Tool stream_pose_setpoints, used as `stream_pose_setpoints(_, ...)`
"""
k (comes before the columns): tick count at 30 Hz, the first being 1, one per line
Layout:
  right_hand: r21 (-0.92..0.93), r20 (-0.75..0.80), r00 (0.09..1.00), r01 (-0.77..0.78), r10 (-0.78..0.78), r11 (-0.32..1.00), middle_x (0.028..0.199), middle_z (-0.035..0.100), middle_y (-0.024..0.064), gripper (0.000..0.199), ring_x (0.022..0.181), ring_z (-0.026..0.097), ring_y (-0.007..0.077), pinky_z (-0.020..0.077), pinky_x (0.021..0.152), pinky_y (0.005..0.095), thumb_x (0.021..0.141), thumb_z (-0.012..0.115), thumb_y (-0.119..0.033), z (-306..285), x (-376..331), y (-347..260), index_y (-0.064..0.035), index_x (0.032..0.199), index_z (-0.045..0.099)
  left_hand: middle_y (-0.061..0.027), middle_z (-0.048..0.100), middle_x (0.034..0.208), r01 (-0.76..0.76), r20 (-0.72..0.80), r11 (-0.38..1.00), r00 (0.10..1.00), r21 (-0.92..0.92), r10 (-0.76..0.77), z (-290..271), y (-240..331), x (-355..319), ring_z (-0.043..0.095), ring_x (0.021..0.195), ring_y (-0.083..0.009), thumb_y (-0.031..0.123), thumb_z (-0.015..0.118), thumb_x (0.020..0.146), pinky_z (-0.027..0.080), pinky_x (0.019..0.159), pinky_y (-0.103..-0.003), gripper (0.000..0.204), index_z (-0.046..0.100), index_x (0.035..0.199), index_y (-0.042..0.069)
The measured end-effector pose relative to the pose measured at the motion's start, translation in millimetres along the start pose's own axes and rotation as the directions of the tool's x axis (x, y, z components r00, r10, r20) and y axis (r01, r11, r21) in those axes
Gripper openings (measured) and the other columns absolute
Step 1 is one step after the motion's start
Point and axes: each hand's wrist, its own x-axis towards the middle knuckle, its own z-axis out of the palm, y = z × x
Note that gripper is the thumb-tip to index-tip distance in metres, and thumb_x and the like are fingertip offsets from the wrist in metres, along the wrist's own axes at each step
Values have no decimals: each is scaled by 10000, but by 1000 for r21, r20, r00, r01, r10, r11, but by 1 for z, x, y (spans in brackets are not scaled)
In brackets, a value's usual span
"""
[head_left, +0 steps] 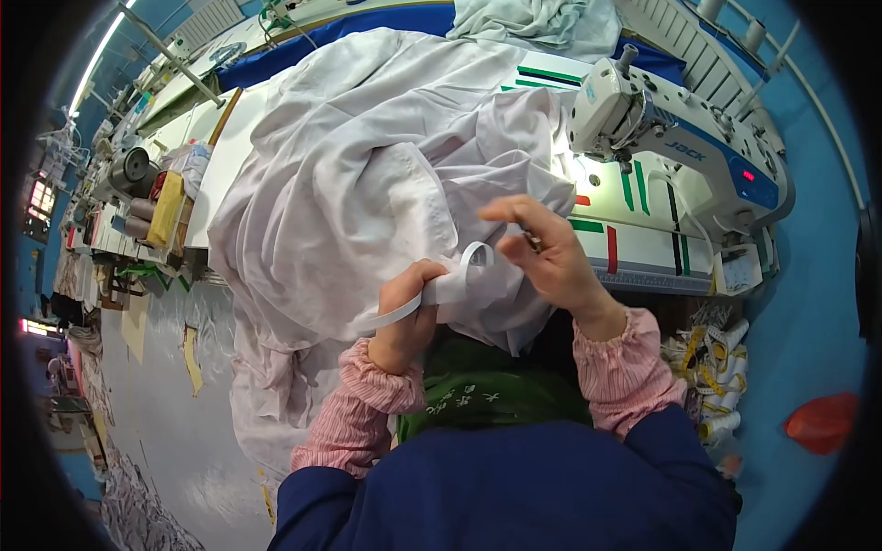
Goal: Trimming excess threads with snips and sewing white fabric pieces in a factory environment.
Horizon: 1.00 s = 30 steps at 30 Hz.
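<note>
My left hand (pixel 409 308) is closed on a narrow white tape (pixel 397 313) and an edge of pale cloth, just in front of my lap. One end of the tape curls up in a loop beside the fingers. To the right of that loop my right hand (pixel 560 262) is raised, its index finger stretched out and the thumb apart from it. A small dark spot shows near its curled fingers; what it is I cannot make out. The large whitish cloth (pixel 340 184) lies bunched over the table and hangs down at the left.
A white and blue sewing machine (pixel 680 138) stands at the right, its lamp lit above the bed (pixel 643 257), which bears coloured strips. Rolled measuring tapes (pixel 721 381) lie at the lower right. Left of the cloth are thread cones (pixel 138 216); a red bag (pixel 820 423) is at the far right.
</note>
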Motion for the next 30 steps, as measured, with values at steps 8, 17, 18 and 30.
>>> stream_pose_setpoints(8,-108,125,969,-200,213,974,659,572,-2,140,589,499,70,394,546,209,859,623,-120,-21,-20,0,12,818,600,-127,613,772,-38,84,997,996,70,33,7,3,-1,580,602,-278,-49,600,686,458,566,-307,226,561,899,13)
stream_pose_setpoints(17,-460,-158,984,-151,86,875,619,539,62,203,558,506,108,404,532,233,876,611,-155,-73,-80,1,16,781,557,-47,503,666,-404,249,853,909,332,334,49,-8,0,533,538,-220,36,655,595,423,466,-329,395,595,984,72)
stream_pose_setpoints(18,-425,-169,978,-181,118,887,618,538,65,205,552,506,117,402,528,241,874,612,-156,-66,-79,-2,16,778,553,-27,428,619,-431,260,817,899,383,352,53,-5,0,509,515,-184,49,634,594,405,450,-309,361,599,953,62)
stream_pose_setpoints(30,-177,-117,929,-368,352,913,548,368,-22,356,514,355,47,279,453,237,952,499,-265,-62,-79,-16,-20,695,478,-13,449,621,-662,439,635,745,398,502,39,5,19,487,494,-114,36,596,627,387,426,-250,275,604,896,-25)
